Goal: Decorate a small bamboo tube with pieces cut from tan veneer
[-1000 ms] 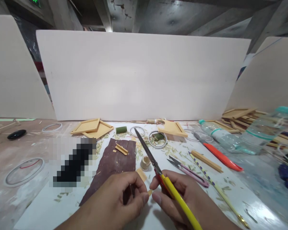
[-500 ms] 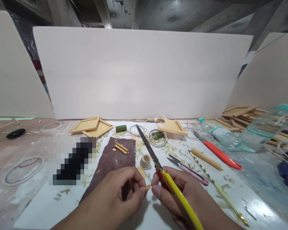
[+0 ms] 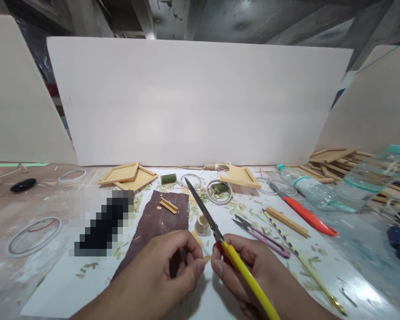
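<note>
Right over the white sheet (image 3: 60, 284), the two hands work close together, their fingertips near each other but apart. The left hand (image 3: 173, 266) pinches a small pale chip (image 3: 206, 259) between thumb and forefinger, so the chip sits in the narrow space between the hands. The right hand (image 3: 250, 262) has its fingers closed around the yellow and red handles of the scissors (image 3: 205, 209), whose blades lie together and point away and to the left. Just beyond the hands stands a short bamboo cup (image 3: 202, 227), with the brown strip (image 3: 163, 220) to its left carrying some thin wood pieces (image 3: 169, 205). To the right of the scissors lie the pink snips (image 3: 271, 244), a wood bar (image 3: 286, 221), a dotted stick (image 3: 308, 269) and a red-handled knife (image 3: 310, 216). Farther back, green shavings are scattered around a white ring (image 3: 219, 203) and a green tube (image 3: 168, 178), near several wooden frames (image 3: 128, 173). Two clear bottles (image 3: 356, 186) lie or lean at the right of the tabletop (image 3: 6, 200). On the left, the dark shape (image 3: 103, 224) is pixelated, so I can't tell what it is. A large white board (image 3: 200, 102) stands upright behind everything.
</note>
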`<move>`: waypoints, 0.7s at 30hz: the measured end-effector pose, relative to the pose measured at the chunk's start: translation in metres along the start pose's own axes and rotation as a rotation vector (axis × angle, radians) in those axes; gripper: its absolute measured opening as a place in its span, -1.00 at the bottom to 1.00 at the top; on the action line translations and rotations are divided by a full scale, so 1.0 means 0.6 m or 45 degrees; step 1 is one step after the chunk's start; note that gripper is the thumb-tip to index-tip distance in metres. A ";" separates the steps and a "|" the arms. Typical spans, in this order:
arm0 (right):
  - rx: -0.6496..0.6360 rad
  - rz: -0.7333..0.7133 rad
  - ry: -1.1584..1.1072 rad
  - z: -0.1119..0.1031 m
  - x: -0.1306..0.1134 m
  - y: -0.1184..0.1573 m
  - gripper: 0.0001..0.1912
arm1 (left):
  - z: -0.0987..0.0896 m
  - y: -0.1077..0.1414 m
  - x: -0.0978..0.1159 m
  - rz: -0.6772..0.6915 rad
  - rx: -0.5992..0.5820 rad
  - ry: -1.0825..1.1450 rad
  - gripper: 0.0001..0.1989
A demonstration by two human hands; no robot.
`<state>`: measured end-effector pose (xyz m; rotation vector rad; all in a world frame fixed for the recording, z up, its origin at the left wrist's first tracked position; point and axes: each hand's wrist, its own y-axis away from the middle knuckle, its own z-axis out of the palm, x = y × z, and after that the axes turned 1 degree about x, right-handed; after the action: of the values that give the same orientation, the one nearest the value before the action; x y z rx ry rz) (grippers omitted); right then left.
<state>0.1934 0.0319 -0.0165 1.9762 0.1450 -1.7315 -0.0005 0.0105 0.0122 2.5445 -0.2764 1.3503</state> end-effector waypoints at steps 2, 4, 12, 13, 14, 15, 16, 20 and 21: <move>0.015 0.012 -0.033 0.001 -0.004 0.002 -0.58 | 0.001 0.000 -0.001 0.003 -0.020 0.014 -0.85; 0.025 0.014 -0.049 0.001 -0.008 0.005 -0.58 | 0.003 0.000 -0.003 -0.006 -0.057 -0.005 -0.86; -0.011 -0.106 0.038 0.001 0.002 -0.001 -0.60 | -0.002 -0.004 0.001 -0.025 -0.064 0.010 -0.87; -0.019 -0.081 0.011 0.002 0.002 -0.001 -0.59 | -0.003 -0.004 0.003 -0.026 -0.064 0.031 -0.86; -0.026 -0.057 -0.015 0.003 0.002 -0.002 -0.58 | -0.005 -0.004 0.005 -0.027 -0.064 0.046 -0.86; -0.027 -0.048 -0.033 0.004 0.002 -0.002 -0.55 | -0.005 -0.004 0.006 -0.029 -0.059 0.059 -0.85; -0.028 -0.045 -0.043 0.004 0.003 -0.001 -0.53 | -0.005 -0.004 0.006 -0.035 -0.053 0.074 -0.84; -0.057 -0.028 -0.039 0.004 0.004 0.000 -0.51 | -0.001 -0.006 0.001 -0.099 -0.032 0.152 -0.81; -0.071 -0.024 -0.043 0.003 0.004 0.000 -0.52 | 0.000 -0.006 0.000 -0.109 -0.042 0.174 -0.81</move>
<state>0.1922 0.0308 -0.0190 1.9106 0.1992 -1.7525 0.0004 0.0140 0.0115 2.3945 -0.1605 1.4662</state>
